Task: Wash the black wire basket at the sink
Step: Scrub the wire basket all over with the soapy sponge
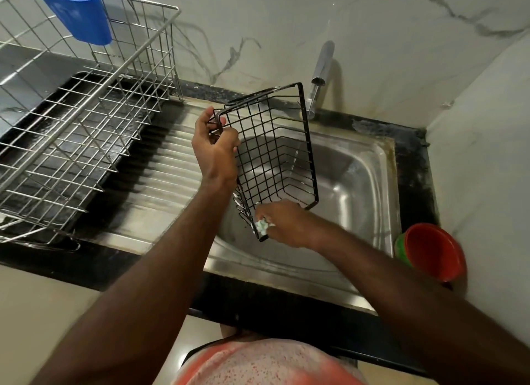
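Note:
The black wire basket (272,152) hangs tilted on its side above the steel sink bowl (355,184). My left hand (215,143) grips its upper left corner. At the basket's lower near corner, my right hand (282,222) holds a small foamy green-and-white scrubber (261,226) against the wires. White suds cling to the lower wires. The chrome tap (319,75) stands behind the basket at the wall, and I see no water running.
A steel wire dish rack (86,120) with a blue plastic cup holder (77,11) stands on a black tray left of the ribbed drainboard (166,166). A red bowl (433,251) over a green one sits at the right of the sink. Marble walls close in behind and right.

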The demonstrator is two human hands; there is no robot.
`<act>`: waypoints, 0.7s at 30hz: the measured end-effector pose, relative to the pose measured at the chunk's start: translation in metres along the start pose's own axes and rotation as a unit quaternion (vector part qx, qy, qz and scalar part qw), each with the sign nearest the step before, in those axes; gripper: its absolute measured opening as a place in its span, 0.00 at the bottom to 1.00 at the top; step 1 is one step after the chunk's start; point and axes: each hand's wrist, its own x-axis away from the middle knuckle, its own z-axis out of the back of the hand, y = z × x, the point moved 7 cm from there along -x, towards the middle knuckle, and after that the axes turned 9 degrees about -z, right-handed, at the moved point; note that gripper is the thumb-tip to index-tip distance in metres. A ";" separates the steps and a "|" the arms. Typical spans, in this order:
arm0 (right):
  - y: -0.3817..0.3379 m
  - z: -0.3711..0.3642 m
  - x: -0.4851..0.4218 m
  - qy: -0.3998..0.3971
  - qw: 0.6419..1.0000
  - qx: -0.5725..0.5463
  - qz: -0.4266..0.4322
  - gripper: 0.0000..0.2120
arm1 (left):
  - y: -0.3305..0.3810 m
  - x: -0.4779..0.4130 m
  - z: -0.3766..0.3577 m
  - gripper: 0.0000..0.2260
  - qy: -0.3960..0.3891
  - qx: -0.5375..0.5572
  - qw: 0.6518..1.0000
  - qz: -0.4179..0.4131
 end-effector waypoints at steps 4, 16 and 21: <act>-0.008 -0.008 0.000 0.030 0.999 0.027 0.017 0.13 | 0.004 -0.005 0.001 0.28 -0.002 -0.005 1.000 -0.009; -0.013 -0.002 -0.020 0.006 0.999 0.038 -0.010 0.09 | 0.008 0.001 -0.005 0.27 -0.016 -0.001 1.000 -0.023; 0.013 0.015 -0.019 0.019 0.996 0.075 -0.051 0.17 | 0.011 -0.001 0.000 0.28 -0.003 0.000 1.000 -0.009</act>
